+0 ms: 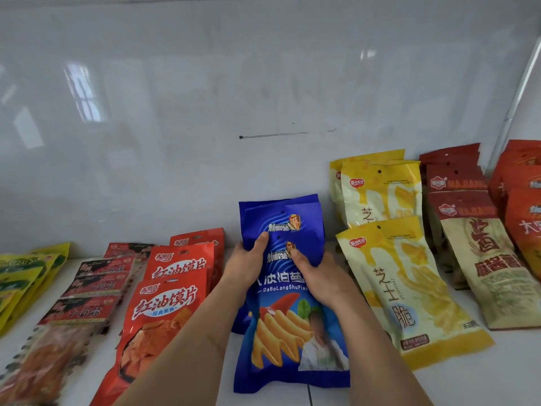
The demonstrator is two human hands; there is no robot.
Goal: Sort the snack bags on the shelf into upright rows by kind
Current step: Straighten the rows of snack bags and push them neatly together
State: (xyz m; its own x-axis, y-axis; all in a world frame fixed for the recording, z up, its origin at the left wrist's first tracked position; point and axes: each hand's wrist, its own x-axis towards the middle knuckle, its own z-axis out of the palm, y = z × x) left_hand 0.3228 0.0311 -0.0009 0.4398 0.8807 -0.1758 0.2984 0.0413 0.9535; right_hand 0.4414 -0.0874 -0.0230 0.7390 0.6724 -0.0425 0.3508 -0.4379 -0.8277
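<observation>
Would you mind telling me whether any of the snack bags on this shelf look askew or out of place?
Nothing is spilled or torn. The front yellow cheese bag is twisted out of line with the two behind it, and the front blue bag, gripped by the left hand and right hand, lies low rather than upright.

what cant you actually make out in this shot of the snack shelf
Head view only:
- Rear blue bags: count hidden by the front blue bag.
- Left hand and right hand: fingers curl behind the bags, unseen.
- Orange bags: cut off by the right edge.
- Yellow-green bags: cut off at the left edge.
</observation>
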